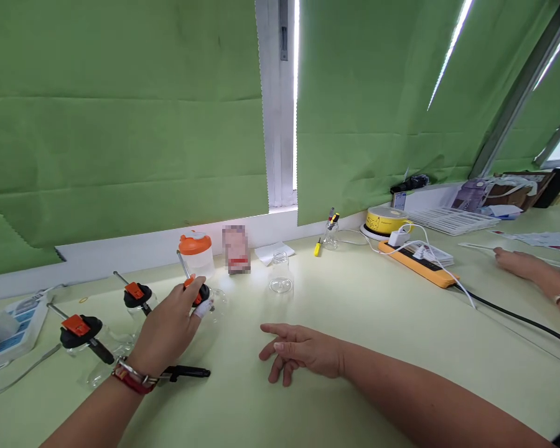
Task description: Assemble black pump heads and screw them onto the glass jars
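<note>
Left of centre, the left hand (170, 326) grasps a glass jar (220, 305), likely slick and fragile, best held by its black lid (204, 295); the right hand (303, 351), lower centre, is loosely open.

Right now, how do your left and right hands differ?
The left hand grips a black lid; the right hand is empty, fingers spread. The left has bracelets at its wrist; the right has none. The left has a white finger wrap; none shows on the right. Both are gloveless.

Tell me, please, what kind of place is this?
Probably a shared workroom: a long pale table, an orange power strip with chargers, and another person's hand at the right.
</note>
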A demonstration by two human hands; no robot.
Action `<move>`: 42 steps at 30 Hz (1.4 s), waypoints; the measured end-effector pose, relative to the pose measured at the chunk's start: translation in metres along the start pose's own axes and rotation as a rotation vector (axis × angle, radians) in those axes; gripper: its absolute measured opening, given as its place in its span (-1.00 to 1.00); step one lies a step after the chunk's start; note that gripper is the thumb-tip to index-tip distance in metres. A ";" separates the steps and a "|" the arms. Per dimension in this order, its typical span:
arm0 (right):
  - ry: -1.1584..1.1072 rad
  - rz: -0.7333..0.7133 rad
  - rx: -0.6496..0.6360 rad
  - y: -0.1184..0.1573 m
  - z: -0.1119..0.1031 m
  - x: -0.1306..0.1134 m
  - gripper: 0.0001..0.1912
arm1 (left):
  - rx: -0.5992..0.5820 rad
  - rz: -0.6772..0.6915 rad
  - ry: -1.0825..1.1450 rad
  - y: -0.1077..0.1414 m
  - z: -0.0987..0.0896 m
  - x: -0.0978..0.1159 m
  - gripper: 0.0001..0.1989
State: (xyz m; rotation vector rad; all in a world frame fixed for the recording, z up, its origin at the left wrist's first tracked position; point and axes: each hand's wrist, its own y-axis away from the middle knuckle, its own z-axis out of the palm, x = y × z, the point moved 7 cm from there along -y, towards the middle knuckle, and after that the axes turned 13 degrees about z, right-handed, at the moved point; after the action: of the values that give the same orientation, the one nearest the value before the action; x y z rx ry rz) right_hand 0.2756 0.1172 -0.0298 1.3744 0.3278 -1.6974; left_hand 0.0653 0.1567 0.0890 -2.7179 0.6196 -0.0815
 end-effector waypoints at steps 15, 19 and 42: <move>0.022 0.015 0.004 0.001 0.001 -0.003 -0.31 | -0.165 -0.166 -0.033 -0.030 0.015 -0.033 -0.47; 0.032 0.016 0.012 0.003 0.003 -0.003 -0.33 | -0.151 -0.181 -0.061 -0.019 0.009 -0.024 -0.43; 0.749 -0.097 1.294 -0.020 -0.129 -0.066 0.07 | -0.527 -0.023 0.346 0.051 0.044 0.007 -0.53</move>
State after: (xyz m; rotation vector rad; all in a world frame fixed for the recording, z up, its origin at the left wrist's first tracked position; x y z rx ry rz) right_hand 0.3414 0.2471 -0.0228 2.9648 -0.4263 -1.3552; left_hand 0.0566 0.1253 0.0299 -3.2526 0.7974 -0.4626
